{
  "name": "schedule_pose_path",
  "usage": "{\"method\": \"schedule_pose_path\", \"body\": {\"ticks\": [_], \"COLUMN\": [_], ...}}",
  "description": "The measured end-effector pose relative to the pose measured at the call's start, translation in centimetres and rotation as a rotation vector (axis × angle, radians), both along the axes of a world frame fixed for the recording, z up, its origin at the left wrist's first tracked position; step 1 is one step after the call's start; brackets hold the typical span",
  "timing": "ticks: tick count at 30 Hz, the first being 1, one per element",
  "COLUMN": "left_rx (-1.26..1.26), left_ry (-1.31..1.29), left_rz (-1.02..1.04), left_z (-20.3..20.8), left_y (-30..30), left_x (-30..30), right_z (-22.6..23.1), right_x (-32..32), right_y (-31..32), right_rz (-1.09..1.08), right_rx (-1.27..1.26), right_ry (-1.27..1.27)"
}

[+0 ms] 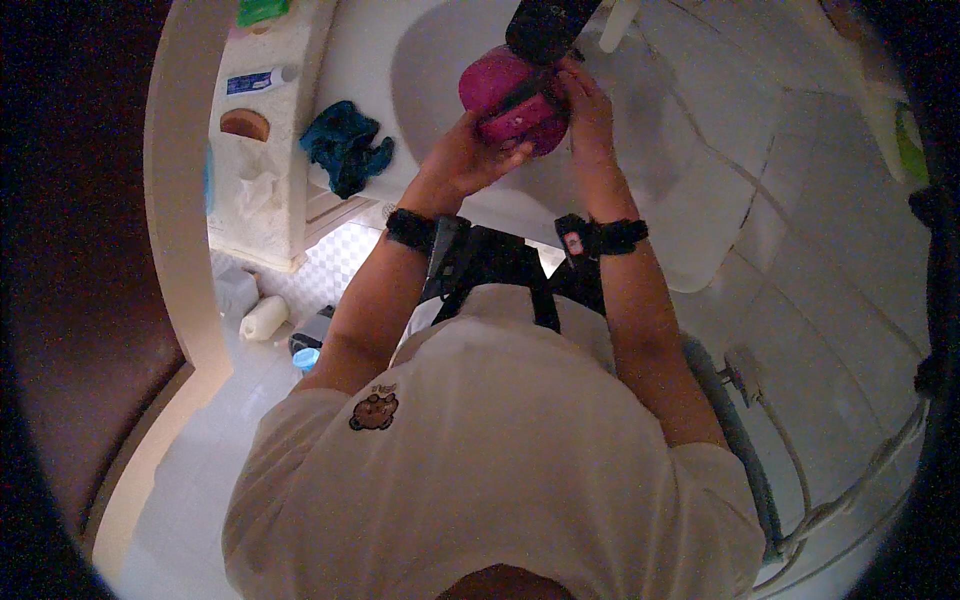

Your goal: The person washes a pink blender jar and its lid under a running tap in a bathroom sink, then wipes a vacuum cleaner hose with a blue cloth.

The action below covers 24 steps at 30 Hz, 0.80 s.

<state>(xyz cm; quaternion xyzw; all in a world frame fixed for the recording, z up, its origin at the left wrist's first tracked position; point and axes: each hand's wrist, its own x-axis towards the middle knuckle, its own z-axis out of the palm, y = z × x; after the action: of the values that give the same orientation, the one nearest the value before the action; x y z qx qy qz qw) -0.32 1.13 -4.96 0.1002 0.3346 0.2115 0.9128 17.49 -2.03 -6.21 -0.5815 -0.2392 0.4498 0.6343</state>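
Over the white basin (420, 75), I hold a magenta rounded item (525, 118) with a dark band across its middle; its exact kind is not clear. My left hand (470, 160) grips it from the lower left, fingers around its near side. On its right side, my right hand (590, 105) has its fingers curled against the edge near the dark band. A black object (550, 25) comes in from the top edge just above the item and partly overlaps it. On the counter left of the basin lies a crumpled dark teal cloth (345, 148).
A ledge at left carries a toothpaste tube (255, 80), a brown half-round piece (245, 124) and crumpled white tissue (258, 185). A white tap (619, 25) stands at the basin's back. On the floor at left are a cream roll-shaped item (264, 318) and a blue lid (306, 360). Hoses (850, 495) hang at right.
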Motion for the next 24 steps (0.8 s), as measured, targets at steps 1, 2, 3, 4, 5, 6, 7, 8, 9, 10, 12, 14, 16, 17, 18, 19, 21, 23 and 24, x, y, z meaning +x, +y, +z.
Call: {"method": "schedule_pose_path", "body": {"ticks": [1, 2, 3, 4, 5, 6, 7, 8, 9, 10, 12, 14, 16, 17, 18, 19, 21, 23, 24], "left_rx": [-0.103, -0.189, -0.126, -0.038, 0.23, 0.59, 1.134, 1.686, 1.649, 1.604, 1.552, 1.55, 1.407, 1.3, 1.191, 1.055, 0.852, 0.745, 0.692], "left_ry": [-0.08, 0.046, 0.159, 0.479, 0.752, 1.027, 1.212, 1.349, 1.18, 1.014, 0.872, 0.913, 0.779, 0.752, 0.685, 0.662, 0.6, 0.492, 0.531], "left_rz": [-0.064, -0.122, -0.26, -0.389, -0.435, -0.395, -0.237, -0.04, -0.106, -0.169, -0.256, -0.314, -0.079, -0.038, 0.051, 0.072, 0.124, 0.174, 0.172], "left_z": [0.4, 0.8, 1.2, 1.5, 1.9, 2.1, 2.5, 2.8, 2.9, 2.9, 2.7, 2.2, 2.0, 2.0, 2.0, 2.2, 2.5, 2.7, 2.7], "left_y": [0.7, 1.1, 1.4, 1.7, 1.4, 1.4, 0.7, 0.0, -0.2, -0.6, -1.2, -1.3, -0.9, -0.7, -0.5, 0.0, 0.5, 0.6, 0.6], "left_x": [0.0, -0.1, -0.2, -0.4, -0.5, -0.6, -0.8, -0.9, -0.8, -0.6, 0.1, 1.0, 1.4, 1.4, 1.3, 0.9, 0.3, -0.2, -0.4], "right_z": [0.5, 0.8, 1.1, 1.2, 1.3, 1.2, 1.0, 0.8, 0.5, 0.2, -0.5, -1.0, -1.2, -1.1, -0.9, -0.7, 0.0, 0.6, 0.9], "right_x": [0.6, 0.8, 1.2, 1.4, 1.6, 1.7, 1.7, 1.5, 1.4, 1.2, 1.1, 1.4, 2.7, 3.4, 3.9, 4.3, 3.8, 1.9, 0.8], "right_y": [-0.3, -0.1, 0.0, 0.4, 0.6, 0.8, 1.0, 1.1, 1.2, 1.4, 1.9, 3.2, 4.7, 4.8, 4.8, 4.5, 3.0, 0.9, 0.1], "right_rz": [0.027, 0.036, 0.046, 0.037, 0.019, 0.011, -0.005, -0.022, -0.008, 0.003, 0.074, 0.211, 0.367, 0.442, 0.417, 0.381, 0.333, 0.312, 0.231], "right_rx": [0.005, 0.0, -0.005, -0.019, -0.089, 0.017, 0.064, 0.085, 0.076, 0.04, -0.066, -0.174, 0.023, -0.002, 0.093, 0.054, -0.054, -0.205, -0.135], "right_ry": [0.017, 0.049, 0.081, 0.129, 0.193, 0.165, 0.155, 0.138, 0.102, 0.059, -0.138, -0.457, -0.649, -0.712, -0.688, -0.629, -0.618, -0.724, -0.802]}}
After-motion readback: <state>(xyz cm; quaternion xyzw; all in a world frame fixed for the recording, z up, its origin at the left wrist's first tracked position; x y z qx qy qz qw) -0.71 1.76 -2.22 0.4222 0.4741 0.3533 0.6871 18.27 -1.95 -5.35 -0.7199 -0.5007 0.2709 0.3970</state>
